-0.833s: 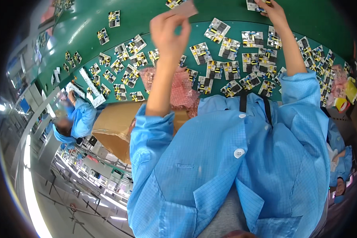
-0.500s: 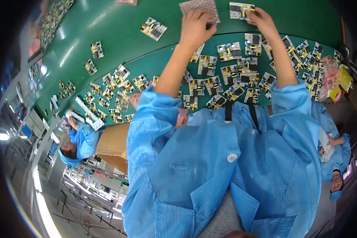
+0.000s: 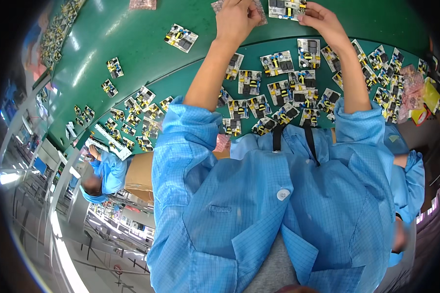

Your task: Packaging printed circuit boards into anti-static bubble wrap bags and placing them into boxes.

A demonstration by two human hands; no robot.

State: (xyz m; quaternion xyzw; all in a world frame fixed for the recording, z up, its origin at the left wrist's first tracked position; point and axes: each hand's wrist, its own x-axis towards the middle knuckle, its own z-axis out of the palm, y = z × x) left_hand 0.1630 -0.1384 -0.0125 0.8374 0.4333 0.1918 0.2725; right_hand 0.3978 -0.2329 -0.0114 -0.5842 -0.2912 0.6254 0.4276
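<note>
At the top of the view, my left hand point(image 3: 235, 23) has its fingers curled in a pinch over a pinkish bubble-wrap bag point(image 3: 262, 13), most of which lies under the hand or beyond the frame. Just right of it, a circuit board point(image 3: 281, 10) with yellow, black and blue parts is gripped at its right edge between the thumb and fingers of my right hand point(image 3: 323, 23). The board's far edge is cut off by the frame. Below both hands, several similar boards point(image 3: 277, 63) lie spread on the green work surface.
A single board point(image 3: 181, 38) lies left of my left arm, and another bubble-wrap piece point(image 3: 143, 4) beyond it. More boards point(image 3: 141, 98) cluster at left. Pink bubble wrap point(image 3: 411, 88) and a yellow bag point(image 3: 431, 95) sit at right. Co-workers in blue point(image 3: 111, 171) are on both sides.
Both hands, the bag and the held board now appear higher and slightly further left in the picture. My left fingers, earlier laid over the bag, are now drawn together in a pinch.
</note>
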